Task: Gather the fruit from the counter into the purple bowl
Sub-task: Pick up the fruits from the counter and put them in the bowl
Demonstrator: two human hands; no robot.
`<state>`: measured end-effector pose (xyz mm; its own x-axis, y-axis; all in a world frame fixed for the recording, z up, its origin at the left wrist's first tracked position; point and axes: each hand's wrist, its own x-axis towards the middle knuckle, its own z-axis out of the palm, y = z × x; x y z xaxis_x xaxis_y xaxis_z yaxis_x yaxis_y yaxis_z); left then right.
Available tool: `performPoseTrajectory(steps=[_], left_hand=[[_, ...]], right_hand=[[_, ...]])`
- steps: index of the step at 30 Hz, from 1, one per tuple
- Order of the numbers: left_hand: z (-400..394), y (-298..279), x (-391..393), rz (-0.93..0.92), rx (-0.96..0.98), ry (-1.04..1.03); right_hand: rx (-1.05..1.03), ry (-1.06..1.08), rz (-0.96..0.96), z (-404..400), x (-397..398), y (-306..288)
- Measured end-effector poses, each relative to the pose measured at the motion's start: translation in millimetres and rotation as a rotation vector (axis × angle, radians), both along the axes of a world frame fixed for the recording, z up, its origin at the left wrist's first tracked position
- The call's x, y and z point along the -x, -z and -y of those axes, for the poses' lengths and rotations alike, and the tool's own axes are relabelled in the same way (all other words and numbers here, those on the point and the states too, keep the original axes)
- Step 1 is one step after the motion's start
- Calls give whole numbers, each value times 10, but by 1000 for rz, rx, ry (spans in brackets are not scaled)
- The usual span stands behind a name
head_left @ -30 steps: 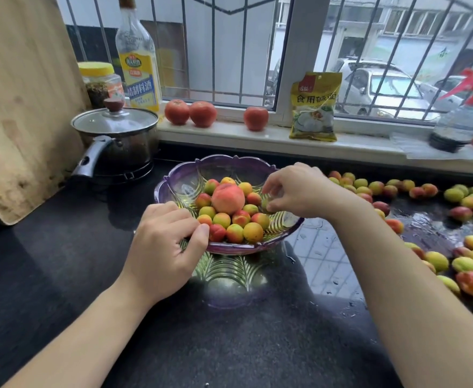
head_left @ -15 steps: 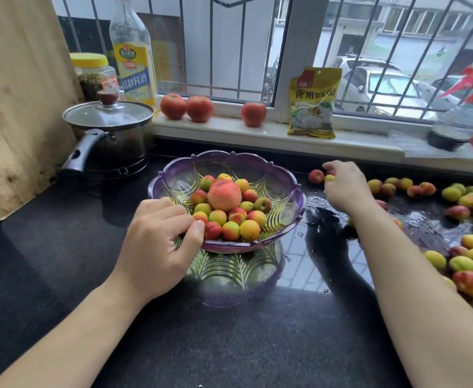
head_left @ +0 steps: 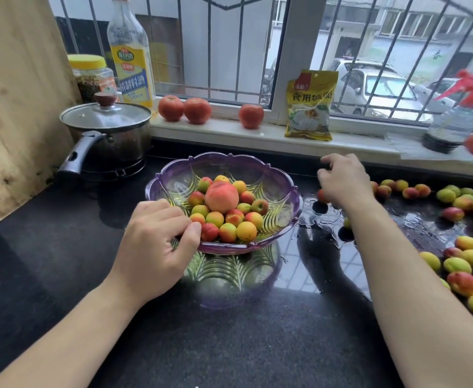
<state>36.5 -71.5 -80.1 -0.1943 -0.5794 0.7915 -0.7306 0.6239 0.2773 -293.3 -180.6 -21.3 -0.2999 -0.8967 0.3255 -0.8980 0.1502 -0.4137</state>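
Observation:
The purple bowl (head_left: 282,189) stands mid-counter and holds a peach (head_left: 221,196) among several small red-yellow fruits. My left hand (head_left: 157,245) grips the bowl's near-left rim, thumb touching the rim beside a red fruit. My right hand (head_left: 344,180) hovers just right of the bowl with its fingers curled; a small red fruit (head_left: 321,196) shows under the palm, seemingly held. Several more loose fruits (head_left: 464,203) lie scattered over the wet black counter to the right.
A lidded pot (head_left: 106,130) sits at the back left beside a wooden board (head_left: 14,107). On the sill stand a bottle (head_left: 130,54), a jar (head_left: 89,77), three tomatoes (head_left: 197,110), a yellow packet (head_left: 310,107) and a spray bottle (head_left: 453,119).
My right hand left the bowl, reached right to the nearest fruits by the sill, and curled over a red one. My left hand stayed on the rim.

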Motion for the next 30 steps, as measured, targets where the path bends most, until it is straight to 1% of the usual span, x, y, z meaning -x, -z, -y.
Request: performPoseTrajectory(steps=[2,3,4,6,9,11,14,16,18,19,20,22,23,24,25,26,27,29,30], left_hand=[[-2,-3,0,0,-6,3],[-5,-6,0,0,-9,4],[-8,-8,0,0,-12,3],[-12,-12,0,0,-12,1],[-17,-11,-2,0,-11,0],[-17,-14,-5,-1,-13,4],[-18,-19,2,1,-15,3],[-16,-19,4,-2,-15,0],[-11,-17,1,-1,-11,-1],[-8,-16,-1,0,-9,-2],[-3,-15,-3,2,-9,-3],[2,-13,-5,4,-11,-2],[1,-12,-4,3,-10,-1],[-1,-12,-1,2,-10,1],[-3,-13,1,1,-9,1],[-7,-15,3,1,-8,1],[-11,-18,3,0,-6,4],[-12,-22,1,-1,-5,12],[-9,-19,1,-2,-5,12]], right_hand=[[-216,-35,-110,-28,-52,6],[-282,-26,-180,-63,-90,31],[-303,-16,-227,-73,-107,67],[-314,11,-228,-73,-125,52],[-490,93,-265,-64,-75,-17],[-526,117,-267,-70,-34,-53],[-489,101,-300,-97,40,-23],[-437,103,-274,-136,34,-42],[-377,92,-169,-146,20,-109],[-309,74,-79,-150,5,-170],[-197,40,16,-152,-9,-252],[77,-113,138,-185,-88,-434],[149,-236,185,-228,-174,-515],[158,-367,215,-277,-285,-558],[122,-480,205,-328,-412,-560],[74,-547,138,-347,-522,-510],[38,-575,29,-344,-616,-439],[-24,-561,-205,-295,-717,-290],[-55,-548,-249,-278,-732,-250]])
